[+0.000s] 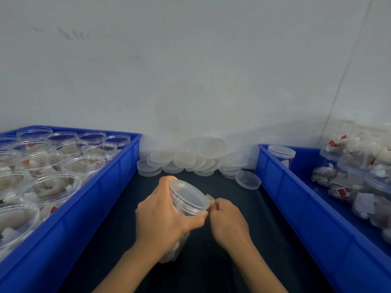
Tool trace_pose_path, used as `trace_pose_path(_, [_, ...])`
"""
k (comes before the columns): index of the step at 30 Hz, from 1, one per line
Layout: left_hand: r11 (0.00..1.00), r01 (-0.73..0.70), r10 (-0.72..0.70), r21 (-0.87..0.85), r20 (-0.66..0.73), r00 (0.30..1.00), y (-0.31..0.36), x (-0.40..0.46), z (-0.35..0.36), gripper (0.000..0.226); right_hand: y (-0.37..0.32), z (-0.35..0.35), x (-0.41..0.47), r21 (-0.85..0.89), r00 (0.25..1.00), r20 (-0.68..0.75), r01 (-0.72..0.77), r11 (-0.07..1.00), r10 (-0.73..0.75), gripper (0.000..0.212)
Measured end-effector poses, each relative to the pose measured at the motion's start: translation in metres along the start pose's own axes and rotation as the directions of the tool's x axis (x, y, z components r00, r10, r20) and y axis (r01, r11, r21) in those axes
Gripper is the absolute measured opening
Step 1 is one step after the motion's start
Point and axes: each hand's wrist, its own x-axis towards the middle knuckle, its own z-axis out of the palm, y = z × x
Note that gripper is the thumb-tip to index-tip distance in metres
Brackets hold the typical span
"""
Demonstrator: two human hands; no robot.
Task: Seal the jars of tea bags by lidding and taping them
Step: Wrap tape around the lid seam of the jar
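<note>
1. The fingers [169, 182] of the left hand [163, 214] curl round the jar [186, 206], the thumb lying along its wall just under the lid; the right hand [226, 220] is clenched in a pinch on a small pale strip, seemingly tape [210, 197], at the lid's right edge.
2. The jar is held above the dark bench [254, 208], between the two blue crates, tilted so that its lid [189, 194] faces up and toward the camera. Its long axis runs from the lid, up and away, down toward the person, where tea bags show through the wall below the left wrist.
3. The relation that counts: the tape sits at the seam between lid and jar on the jar's right side, touching the right hand's fingertips and just beside the left thumb. The right hand is the nearer one to the seam; the left one carries the jar.
4. My judgement: the lid is on and taping is in hand. The next move likely calls for running the strip around the seam, across the jar's axis, while the left hand turns the jar.
5. Spare lids [196, 159] lie heaped against the wall behind. Open filled jars stand in the left crate [118, 170]; the right crate [281, 187] holds lidded jars.
</note>
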Motion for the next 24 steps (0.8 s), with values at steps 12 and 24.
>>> trace_pose_path(12, [0.997,-0.071,0.071,0.019,0.029,0.997,0.002,-0.002,-0.002,0.085,-0.001,0.001,-0.003,-0.024,0.997,-0.072,0.013,1.000,-0.015,0.029])
trace_pose_path(24, [0.980,-0.044,0.067,-0.193,0.118,0.991,0.012,-0.017,-0.010,0.076,0.001,-0.002,0.008,-0.100,0.998,-0.054,0.020,0.995,-0.025,0.025])
